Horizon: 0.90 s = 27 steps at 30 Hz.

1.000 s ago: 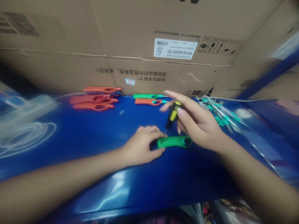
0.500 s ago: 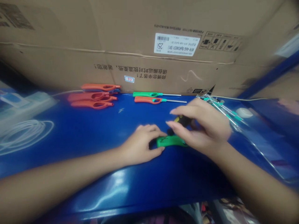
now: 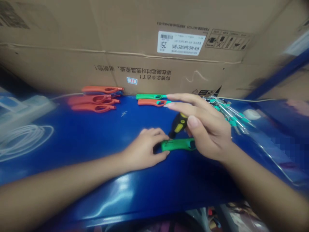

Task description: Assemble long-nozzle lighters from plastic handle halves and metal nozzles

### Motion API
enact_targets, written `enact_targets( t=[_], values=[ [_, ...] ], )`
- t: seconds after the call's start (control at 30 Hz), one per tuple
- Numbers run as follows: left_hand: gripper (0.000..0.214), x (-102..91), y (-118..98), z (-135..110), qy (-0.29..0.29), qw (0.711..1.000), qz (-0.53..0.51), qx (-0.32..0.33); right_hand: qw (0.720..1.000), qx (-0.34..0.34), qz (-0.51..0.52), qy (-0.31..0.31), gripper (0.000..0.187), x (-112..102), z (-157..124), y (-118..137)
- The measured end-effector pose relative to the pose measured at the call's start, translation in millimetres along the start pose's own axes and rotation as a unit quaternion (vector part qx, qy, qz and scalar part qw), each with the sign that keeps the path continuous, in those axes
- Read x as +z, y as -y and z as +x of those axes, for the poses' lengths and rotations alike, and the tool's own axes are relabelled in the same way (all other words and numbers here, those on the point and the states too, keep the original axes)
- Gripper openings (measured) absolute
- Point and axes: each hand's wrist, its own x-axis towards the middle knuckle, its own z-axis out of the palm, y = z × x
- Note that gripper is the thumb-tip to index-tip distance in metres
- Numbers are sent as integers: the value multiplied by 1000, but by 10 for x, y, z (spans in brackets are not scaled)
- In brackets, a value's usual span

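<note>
A green gas lighter point(image 3: 177, 144) lies on the blue tabletop point(image 3: 106, 135) in front of me. My left hand point(image 3: 142, 151) is closed on its left end, thumb on the near side and fingers on the far side. In my right hand point(image 3: 212, 129) is a short screwdriver point(image 3: 178, 125) with a black and yellow handle. The thumb bears on the handle while the index and middle fingers stretch out to the left. The screwdriver is tilted, its lower end down at the lighter's left part. Its tip is too small to make out. My right hand hides the lighter's right end.
Behind stands a large cardboard box point(image 3: 135, 29). Before it lie a finished-looking green lighter point(image 3: 146, 96), an orange lighter point(image 3: 147, 102) and several orange lighter bodies point(image 3: 96, 107). Metal lighter rods point(image 3: 231, 111) are heaped right; a coiled white tube point(image 3: 26, 141) lies left.
The fingers of my right hand have opened out to the left and the screwdriver handle stands more in view. My left hand and the green lighter stay in place.
</note>
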Motion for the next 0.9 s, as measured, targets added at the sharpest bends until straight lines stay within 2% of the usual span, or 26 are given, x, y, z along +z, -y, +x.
enact_targets(
  t=[0.1,0.17,0.27,0.37,0.43,0.57,0.73,0.83,0.9],
  values=[
    [22,2,2,-3,-3,1000,5,-1,998,23,43,31,27,-32,30,64],
    [23,6,4,-9,-6,1000,1,1,1000,8,1,-1,21,-32,11,77],
    [26,6,0,-15,-7,1000,-5,-1,998,-11,-50,-37,27,-10,-44,51],
    [27,-1,-9,-14,0,1000,-2,-2,999,37,20,13,38,24,-77,11],
    [26,-4,-11,-14,2,1000,-1,0,997,56,47,22,37,42,-79,-10],
    [28,-7,-9,-12,-1,1000,-3,1,999,-16,-16,-48,25,30,-62,-23],
    [29,-12,-9,-10,3,1000,0,-2,998,42,36,31,35,-20,-49,-20],
    [30,-9,-13,-15,1,1000,-1,-3,1000,6,-7,-11,27,-21,-63,-64],
    [30,-9,-18,-16,0,1000,-2,-2,998,-24,-46,-27,28,-17,-74,-92]
  ],
)
